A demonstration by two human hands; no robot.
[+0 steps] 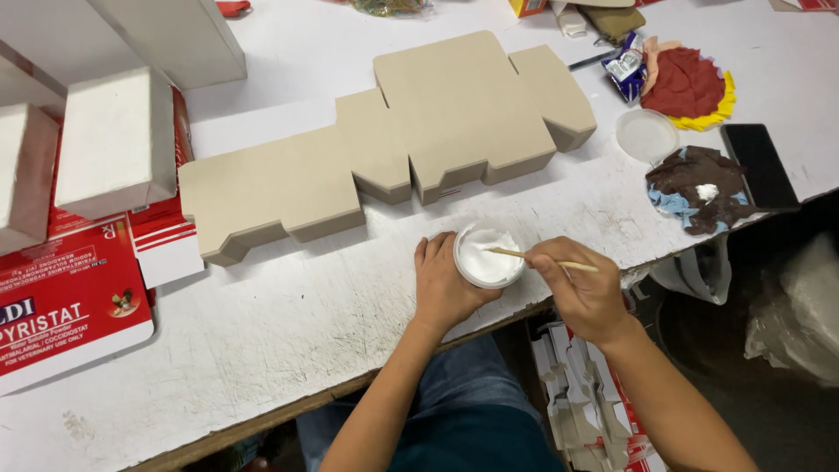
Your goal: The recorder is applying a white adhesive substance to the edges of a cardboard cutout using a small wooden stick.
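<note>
Forearms come up from 6 o'clock, jeans under them, and our left hand [444, 288] cups the small round tub of white paste [488, 255] at the table's near edge, fingers wrapped round its left wall, thumb underneath; our right hand [581, 293] sits at 3 o'clock of the tub, fingers pinched tight on a thin wooden stick [542, 258] whose tip is down in the paste. To load the stick well we judge: keep the tub pinned so it can't skate off the edge, stir shallow, wipe excess on the rim. At 12 o'clock lies a stack of flat tan carton blanks [384, 157], unprinted side up, just beyond the tub. Red printed cartons [65, 301] at 9 o'clock with white folded boxes [114, 140] above them. At 2 o'clock a loose white lid [647, 135], crumpled red and brown rags [699, 131], a dark phone [759, 164]. White table [288, 315] is scratched and smeared, wooden front edge; more die-cut blanks [585, 402] stacked below at 5 o'clock, floor dim
</note>
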